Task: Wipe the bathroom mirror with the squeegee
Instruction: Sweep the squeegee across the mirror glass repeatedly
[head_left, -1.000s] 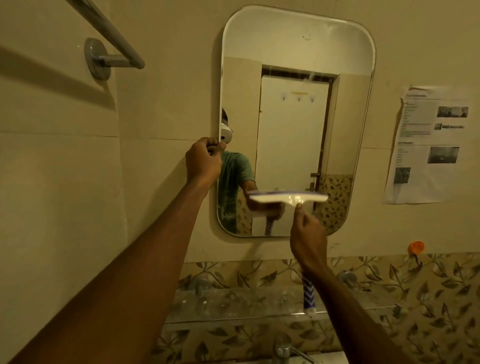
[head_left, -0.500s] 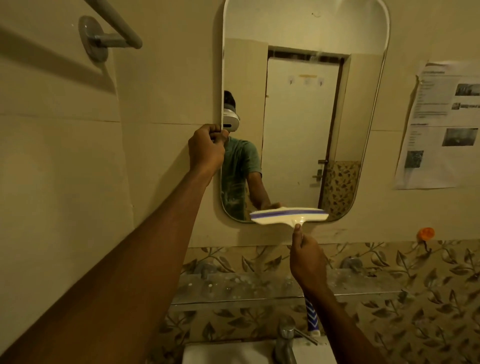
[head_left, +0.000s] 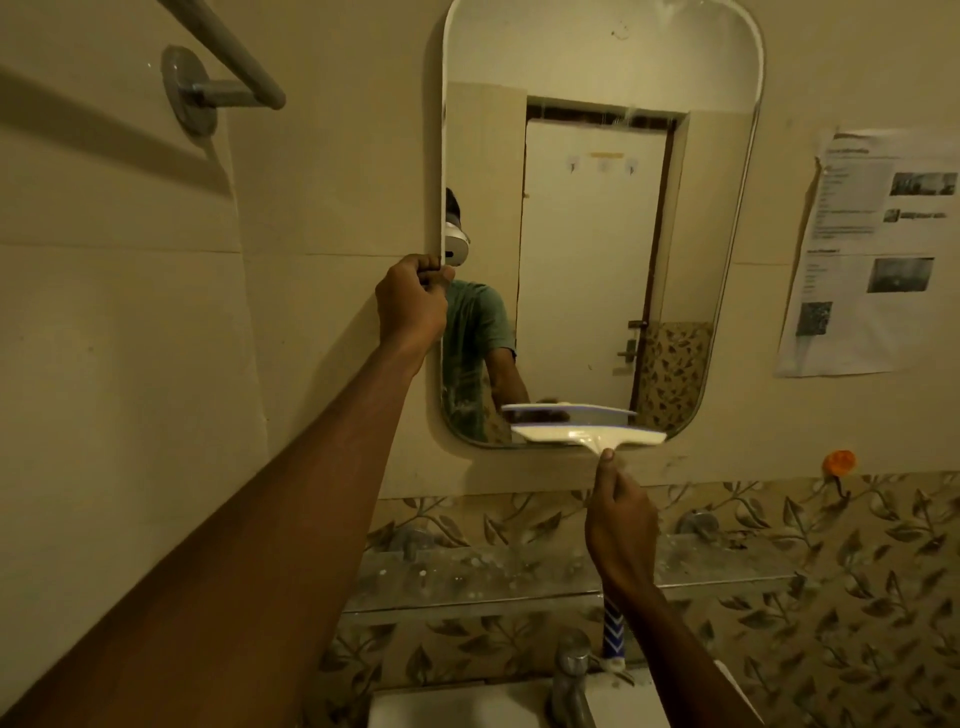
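A tall mirror (head_left: 597, 234) with rounded corners hangs on the beige tiled wall. My left hand (head_left: 413, 304) grips its left edge at about mid height. My right hand (head_left: 621, 525) holds the blue-and-white handle of a white squeegee (head_left: 587, 434). The squeegee's blade lies level against the mirror's bottom edge, right of centre. The mirror reflects a person in a green shirt, a white door and the squeegee.
A glass shelf (head_left: 493, 577) runs under the mirror, with a tap (head_left: 571, 675) and a white basin (head_left: 457, 706) below. A towel rail (head_left: 228, 67) juts out at upper left. A printed sheet (head_left: 872, 254) and an orange hook (head_left: 839, 462) are on the right wall.
The squeegee has slid down the glass from the lower middle to the bottom edge. My left hand has kept its hold on the mirror's edge. The camera has shifted slightly.
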